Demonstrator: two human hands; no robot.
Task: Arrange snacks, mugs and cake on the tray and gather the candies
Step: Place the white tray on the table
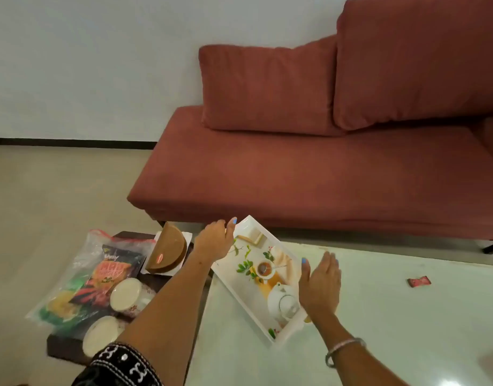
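1. A rust-red fabric sofa (309,174) with two cushions fills the far right.
2. A pale glossy table (392,330) lies near right; a dark low wooden stand (72,349) sits to its left.
3. A white rectangular tray printed with a teapot and leaves (256,277) rests at an angle on the table's left edge.
4. A clear plastic bag of snack packets (81,280) lies on the stand, beside two white-lidded mugs (125,293) and a brown half-round cake on a white plate (168,250).
5. The left hand (216,240) touches the tray's far left rim, fingers relaxed.
6. The right hand (320,285) is spread flat at the tray's right side, holding nothing.
7. A small red wrapped candy (419,281) lies on the table, well right of the tray.
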